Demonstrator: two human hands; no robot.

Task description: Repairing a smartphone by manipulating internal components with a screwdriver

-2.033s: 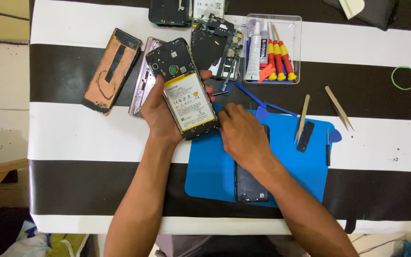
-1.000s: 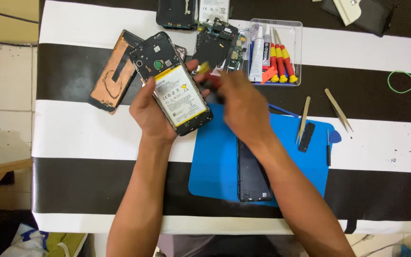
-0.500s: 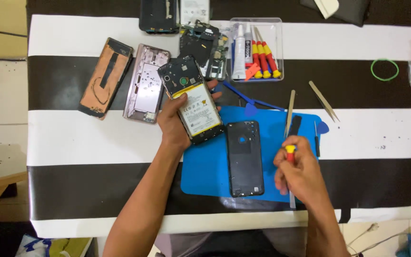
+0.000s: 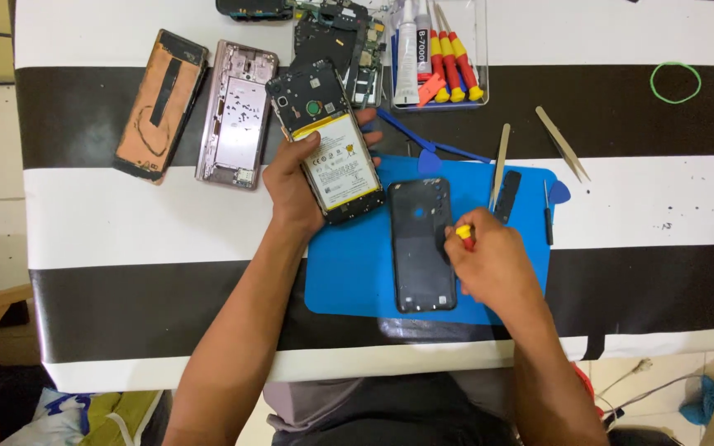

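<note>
My left hand [image 4: 295, 186] grips an opened phone [image 4: 324, 136] with its back off, so the battery with a yellow and white label faces up. It hovers over the left edge of a blue work mat [image 4: 349, 272]. My right hand [image 4: 489, 264] is closed around a small screwdriver with a red and yellow handle [image 4: 463, 235], over the right half of the mat. A black phone back cover [image 4: 421, 244] lies flat on the mat between my hands.
Two phone shells, copper [image 4: 159, 103] and pink [image 4: 237, 111], lie at the left. A clear tray [image 4: 440, 49] of screwdrivers and a glue tube stands at the back. Tweezers [image 4: 562, 142], a metal pry tool [image 4: 499, 163], a blue pick and a green rubber ring [image 4: 675, 81] lie to the right.
My right hand went to the tray area, came back with a red and yellow screwdriver and now rests over the mat. The black back cover, earlier under my arm, is uncovered.
</note>
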